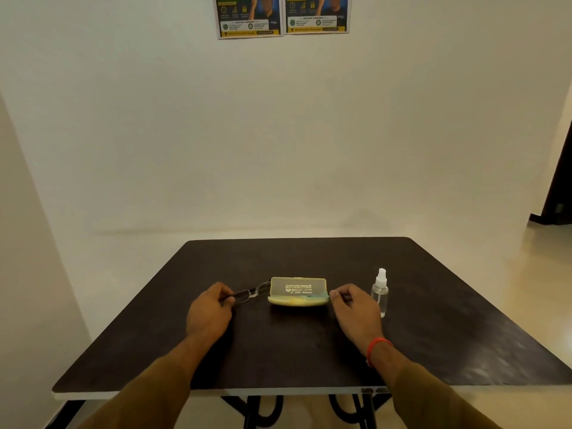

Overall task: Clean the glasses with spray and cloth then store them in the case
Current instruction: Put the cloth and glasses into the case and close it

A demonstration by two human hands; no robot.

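Observation:
The clear-framed glasses [250,294] lie on the dark table [433,320], just left of the case. My left hand [210,311] pinches their near end between thumb and fingers. The yellowish glasses case [297,291] sits in the middle of the table with its printed lid raised; a bit of greenish cloth [315,300] seems to show at its front right. My right hand [353,308] is at the case's right end, fingertips curled and touching its corner; whether it grips anything is unclear. A small clear spray bottle [380,292] stands upright just right of that hand.
The table's near edge [216,393] is white, with black legs below. A pale wall stands behind, with two posters [281,15] high up. A dark doorway [560,193] is at the far right.

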